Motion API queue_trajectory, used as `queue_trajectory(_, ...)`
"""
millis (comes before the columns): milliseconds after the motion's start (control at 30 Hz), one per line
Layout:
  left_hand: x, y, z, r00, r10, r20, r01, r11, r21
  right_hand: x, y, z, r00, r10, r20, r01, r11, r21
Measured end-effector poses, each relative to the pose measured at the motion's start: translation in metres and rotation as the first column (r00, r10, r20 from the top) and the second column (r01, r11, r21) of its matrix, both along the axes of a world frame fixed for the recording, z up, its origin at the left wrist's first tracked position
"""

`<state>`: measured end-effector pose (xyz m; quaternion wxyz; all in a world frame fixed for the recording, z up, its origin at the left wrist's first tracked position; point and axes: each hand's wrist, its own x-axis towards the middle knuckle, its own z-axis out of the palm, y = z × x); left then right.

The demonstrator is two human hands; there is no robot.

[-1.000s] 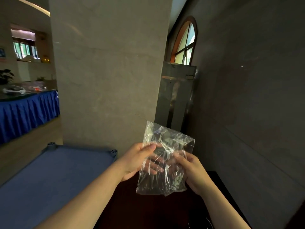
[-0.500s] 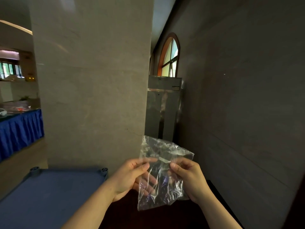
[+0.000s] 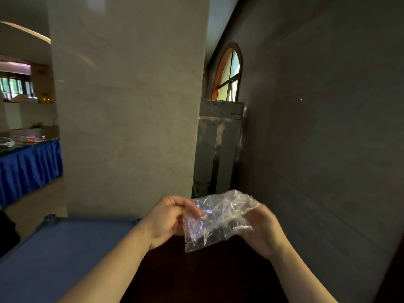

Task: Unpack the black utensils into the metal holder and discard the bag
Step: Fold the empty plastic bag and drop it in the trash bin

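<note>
A clear, crinkled plastic bag [image 3: 215, 217] hangs in the air between both hands, in front of a stone pillar. My left hand [image 3: 167, 219] pinches its left edge with closed fingers. My right hand [image 3: 261, 230] grips its right side, and the film bunches up there. The bag looks empty. No black utensils and no metal holder are in view.
A blue-topped cart or table [image 3: 54, 256] lies at lower left, a dark wooden surface [image 3: 196, 276] below my hands. The stone pillar [image 3: 129, 106] stands straight ahead, a grey wall [image 3: 328, 149] at right. A blue-skirted table [image 3: 28, 167] stands far left.
The bag was held upright and flat between my hands; now it is crumpled and turned sideways, with my hands pulled farther apart. My view has swung a little to the left.
</note>
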<state>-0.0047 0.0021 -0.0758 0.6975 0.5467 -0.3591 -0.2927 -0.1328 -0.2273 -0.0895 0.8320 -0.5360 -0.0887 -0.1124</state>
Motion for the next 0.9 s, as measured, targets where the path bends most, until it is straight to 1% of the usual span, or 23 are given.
queue_trajectory(67, 0.0, 0.003, 0.004, 0.993, 0.064, 0.101, -0.069, 0.996, 0.053, -0.003, -0.005, 0.001, 0.994, 0.077, -0.072, -0.071, 0.994, 0.086)
queue_trajectory(133, 0.0, 0.005, 0.006, 0.966, 0.111, 0.235, -0.142, 0.982, 0.121, -0.005, -0.008, 0.005, 0.98, 0.11, -0.166, -0.1, 0.993, 0.064)
queue_trajectory(167, -0.001, 0.006, 0.007, 0.943, 0.12, 0.309, -0.173, 0.973, 0.153, -0.006, -0.008, 0.007, 0.97, 0.1, -0.222, -0.096, 0.995, 0.031)
queue_trajectory(233, -0.003, 0.006, 0.007, 0.892, 0.115, 0.438, -0.22, 0.956, 0.196, -0.008, -0.004, 0.011, 0.945, 0.043, -0.323, -0.074, 0.994, -0.085)
queue_trajectory(300, -0.006, 0.007, 0.007, 0.855, 0.101, 0.509, -0.237, 0.949, 0.208, -0.009, 0.003, 0.012, 0.929, -0.007, -0.371, -0.075, 0.976, -0.205)
queue_trajectory(333, -0.007, 0.008, 0.007, 0.848, 0.106, 0.52, -0.243, 0.949, 0.203, -0.01, 0.006, 0.011, 0.93, -0.02, -0.368, -0.075, 0.967, -0.242)
queue_trajectory(400, -0.009, 0.011, 0.006, 0.861, 0.119, 0.494, -0.239, 0.953, 0.187, -0.011, 0.012, 0.008, 0.943, -0.032, -0.332, -0.057, 0.965, -0.254)
queue_trajectory(500, -0.013, 0.023, 0.005, 0.934, 0.099, 0.343, -0.156, 0.977, 0.143, -0.01, 0.021, 0.002, 0.965, -0.078, -0.249, 0.022, 0.975, -0.222)
queue_trajectory(600, -0.012, 0.038, -0.002, 0.995, 0.047, 0.086, -0.049, 0.999, 0.019, -0.007, 0.031, -0.001, 0.956, -0.225, -0.187, 0.177, 0.954, -0.242)
queue_trajectory(667, -0.009, 0.043, -0.009, 0.996, -0.014, -0.094, 0.004, 0.994, -0.105, -0.007, 0.038, -0.001, 0.934, -0.323, -0.151, 0.275, 0.923, -0.27)
queue_trajectory(700, -0.009, 0.046, -0.013, 0.983, -0.014, -0.181, -0.011, 0.991, -0.136, -0.006, 0.043, 0.0, 0.921, -0.367, -0.134, 0.321, 0.907, -0.274)
queue_trajectory(733, -0.01, 0.048, -0.017, 0.977, 0.012, -0.213, -0.036, 0.994, -0.108, -0.004, 0.048, 0.0, 0.908, -0.402, -0.114, 0.36, 0.892, -0.274)
queue_trajectory(833, -0.021, 0.055, -0.022, 0.988, 0.131, -0.087, -0.122, 0.988, 0.099, 0.0, 0.063, -0.001, 0.885, -0.464, -0.041, 0.428, 0.845, -0.32)
queue_trajectory(900, -0.027, 0.063, -0.025, 0.964, 0.259, -0.051, -0.249, 0.957, 0.15, 0.005, 0.075, -0.001, 0.88, -0.475, -0.006, 0.444, 0.827, -0.346)
